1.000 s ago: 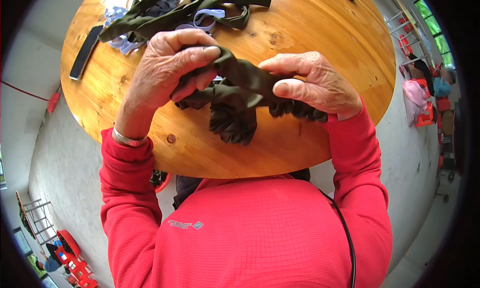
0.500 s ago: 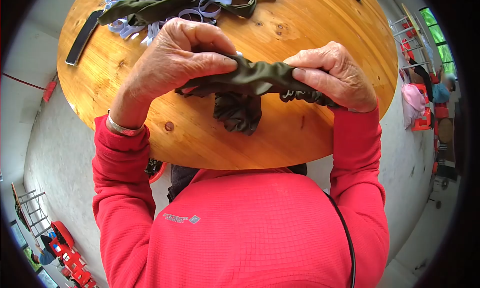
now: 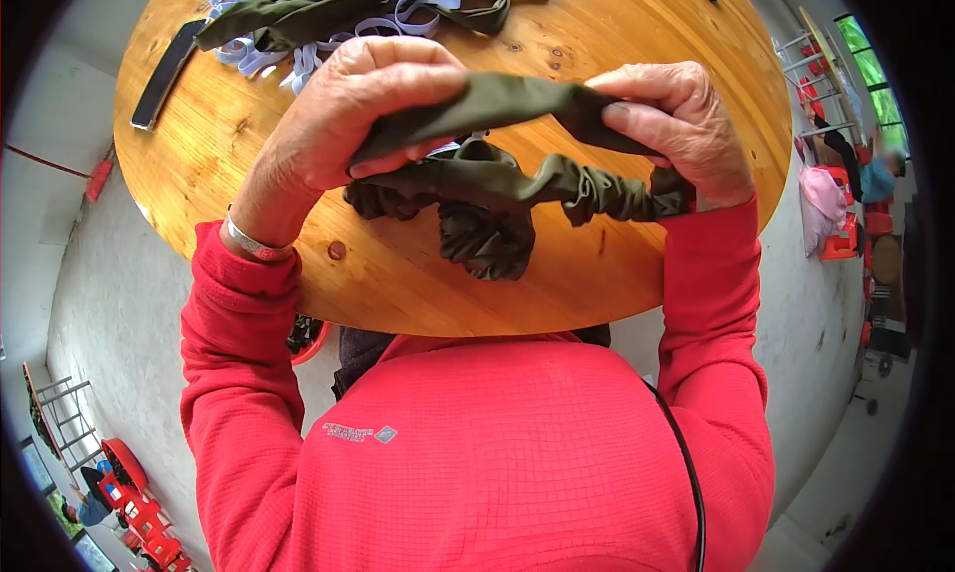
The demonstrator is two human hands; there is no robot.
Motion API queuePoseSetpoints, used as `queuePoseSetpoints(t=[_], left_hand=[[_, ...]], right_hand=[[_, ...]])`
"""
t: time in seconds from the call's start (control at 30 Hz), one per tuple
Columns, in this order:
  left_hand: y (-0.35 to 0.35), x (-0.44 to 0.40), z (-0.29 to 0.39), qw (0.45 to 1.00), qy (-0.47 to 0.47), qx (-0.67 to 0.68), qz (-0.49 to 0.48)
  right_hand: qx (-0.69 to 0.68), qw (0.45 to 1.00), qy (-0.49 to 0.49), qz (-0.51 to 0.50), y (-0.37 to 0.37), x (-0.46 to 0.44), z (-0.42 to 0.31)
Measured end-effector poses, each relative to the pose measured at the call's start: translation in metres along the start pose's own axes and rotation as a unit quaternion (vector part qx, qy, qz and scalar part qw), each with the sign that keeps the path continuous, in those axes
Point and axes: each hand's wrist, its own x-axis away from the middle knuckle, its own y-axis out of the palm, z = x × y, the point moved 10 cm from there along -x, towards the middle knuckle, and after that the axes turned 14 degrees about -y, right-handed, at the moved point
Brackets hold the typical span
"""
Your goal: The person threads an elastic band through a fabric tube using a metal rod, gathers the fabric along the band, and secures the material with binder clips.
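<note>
Above the table, both hands hold a dark olive fabric tube (image 3: 517, 102) stretched between them. My left hand (image 3: 363, 99) pinches its left part, thumb below and fingers on top. My right hand (image 3: 681, 119) grips the other end between thumb and fingers. Under the taut stretch hangs a gathered, ruffled length of the same fabric (image 3: 537, 186), running from beneath the left hand to the right palm. A crumpled bunch of olive fabric (image 3: 485, 239) sits below it, near the table's front. A bit of white shows behind the fabric near the left fingertips.
The round wooden table (image 3: 418, 284) carries a pile of olive fabric strips (image 3: 298, 15) and white elastic bands (image 3: 428, 10) at the back. A black flat strip (image 3: 167, 75) lies at the left. Red stools, a pink bag (image 3: 822, 209) and another person (image 3: 878, 179) are off to the right.
The fabric between my hands has gone from bunched to a smooth, raised stretch. The ruffled length now hangs apart below it, and the crumpled bunch has shifted slightly right.
</note>
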Motion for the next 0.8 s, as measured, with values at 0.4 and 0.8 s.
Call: queuePoseSetpoints(t=[0.4, 0.8], left_hand=[[0.008, -0.001, -0.005, 0.998, -0.020, -0.042, 0.042], [0.012, -0.001, -0.006, 1.000, -0.022, -0.013, 0.000]], right_hand=[[0.089, 0.993, -0.073, -0.029, 0.039, -0.007, -0.005], [-0.038, 0.999, -0.013, -0.013, 0.007, -0.003, -0.007]])
